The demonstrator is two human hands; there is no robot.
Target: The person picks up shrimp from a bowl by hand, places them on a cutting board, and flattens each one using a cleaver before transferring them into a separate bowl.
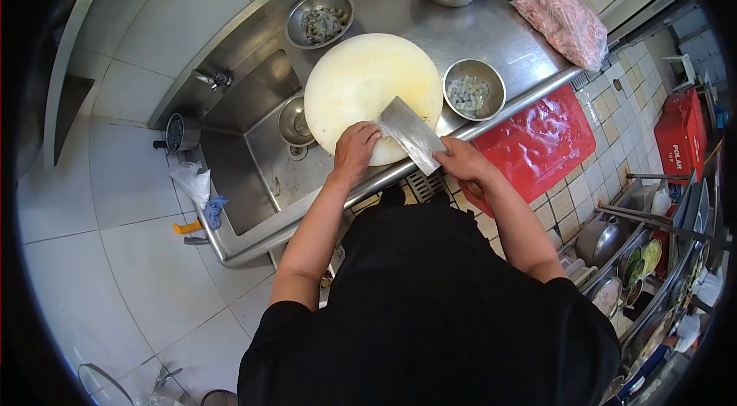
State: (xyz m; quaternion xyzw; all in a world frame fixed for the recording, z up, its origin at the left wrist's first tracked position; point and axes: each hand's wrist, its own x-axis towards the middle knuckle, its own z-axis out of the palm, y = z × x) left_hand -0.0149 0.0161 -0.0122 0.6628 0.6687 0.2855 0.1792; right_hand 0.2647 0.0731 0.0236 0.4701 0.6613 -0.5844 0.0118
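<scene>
The right hand [464, 160] is clamping the cleaver [411, 134]; this is slanting forward-left over the board [361, 72] — its far end lying just beside the left hand [356, 150]; the latter's hold cannot be told.

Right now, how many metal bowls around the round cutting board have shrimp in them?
2. One metal bowl sits beyond the round cutting board, toward its left; the other bowl sits to the board's right. Neither is hidden.
</scene>
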